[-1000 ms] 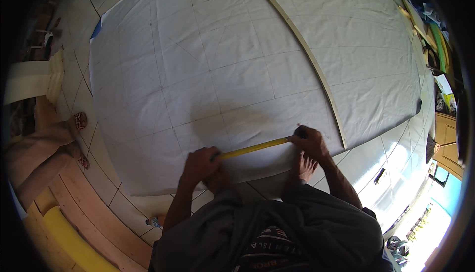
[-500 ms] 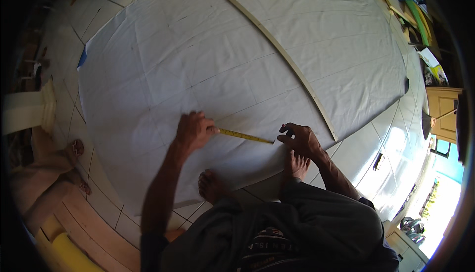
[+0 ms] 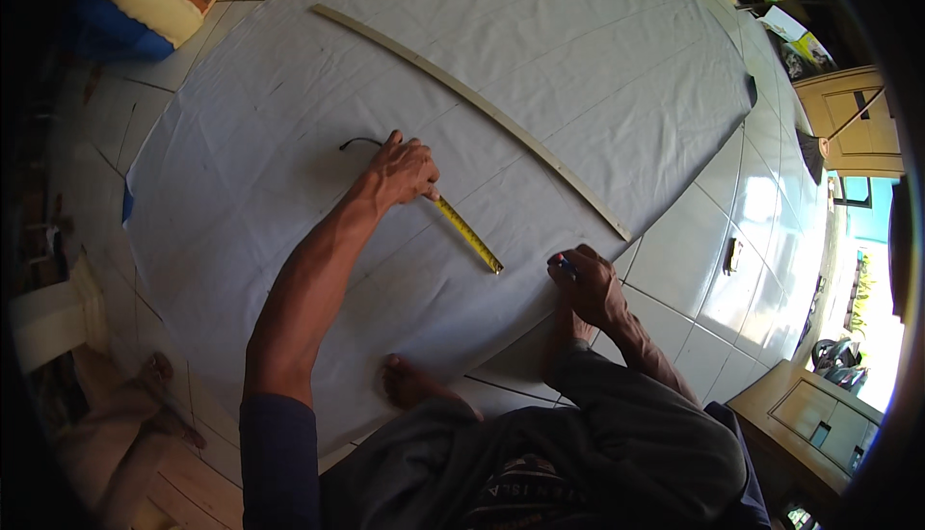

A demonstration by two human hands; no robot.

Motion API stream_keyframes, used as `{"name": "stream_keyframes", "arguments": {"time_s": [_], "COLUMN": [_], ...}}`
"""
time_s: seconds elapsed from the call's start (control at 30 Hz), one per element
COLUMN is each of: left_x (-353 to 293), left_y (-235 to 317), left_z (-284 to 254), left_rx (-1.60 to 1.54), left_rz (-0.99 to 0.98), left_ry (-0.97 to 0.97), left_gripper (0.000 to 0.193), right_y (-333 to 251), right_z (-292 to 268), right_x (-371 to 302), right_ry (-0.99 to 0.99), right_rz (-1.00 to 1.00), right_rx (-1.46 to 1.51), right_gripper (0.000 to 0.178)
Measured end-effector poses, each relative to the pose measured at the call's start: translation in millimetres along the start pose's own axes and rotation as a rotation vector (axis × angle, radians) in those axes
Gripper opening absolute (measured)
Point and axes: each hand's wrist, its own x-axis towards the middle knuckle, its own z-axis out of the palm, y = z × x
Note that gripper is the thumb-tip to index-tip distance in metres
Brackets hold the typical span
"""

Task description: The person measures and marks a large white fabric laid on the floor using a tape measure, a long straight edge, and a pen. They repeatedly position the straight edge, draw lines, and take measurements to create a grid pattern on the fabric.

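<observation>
My left hand is closed around a tape measure, whose case is hidden by my fingers. Its yellow blade sticks out toward the lower right, with the hooked end over the white sheet. A dark wrist cord trails on the far side of that hand. My right hand is closed over my right foot near the sheet's edge, gripping a slim dark-blue pen that is mostly covered. Beyond both hands a long, thin wooden strip lies across the sheet, which carries faint drawn lines.
My left foot stands on the sheet's near edge. White floor tiles surround it, with a small dark object at right. Another person's legs are at lower left. Wooden cabinets stand along the right side.
My left hand has moved farther away and slightly right, swinging the tape blade from nearly level to a steep slant. The blade's end shifted left, away from my right hand, whose fingers have closed.
</observation>
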Motion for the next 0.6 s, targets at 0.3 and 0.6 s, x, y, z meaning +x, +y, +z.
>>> {"name": "stream_keyframes", "arguments": {"time_s": [0.3, 0.6], "left_x": [1, -7], "left_y": [9, 31], "left_z": [16, 19], "left_rx": [0.039, 0.147], "left_rz": [0.003, -0.042], "left_ry": [0.084, 0.171], "left_gripper": [0.036, 0.028], "right_y": [5, -16], "right_z": [42, 76], "right_x": [25, 40], "right_ry": [-0.238, -0.306], "right_rz": [-0.103, -0.026], "right_rx": [-0.08, -0.213], "right_gripper": [0.025, 0.028]}}
